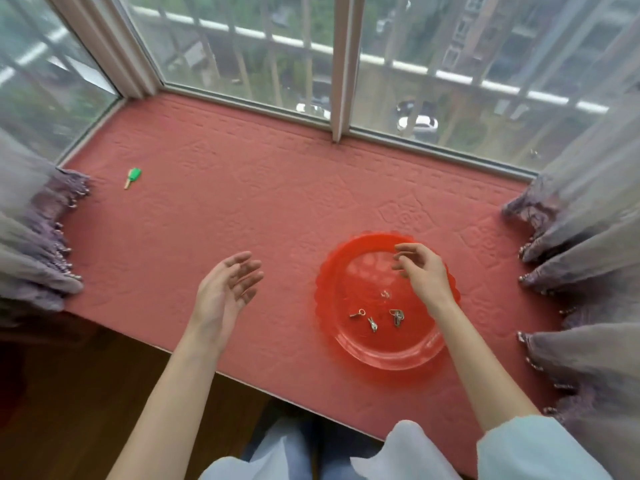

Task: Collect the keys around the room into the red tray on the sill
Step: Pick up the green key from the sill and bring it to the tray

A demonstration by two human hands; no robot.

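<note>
Red sill cloth is carrying the tray; far to its left the green key is lying, nearer the left hand, fingers spread empty; right hand is hovering, loosely curled, empty.

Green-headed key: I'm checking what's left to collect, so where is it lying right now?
The green-headed key lies on the red sill mat, far left, beside the left curtain's fringe and well away from the red tray.

Red tray, embossed pink sill cover, green-headed key, mauve curtains.
</note>
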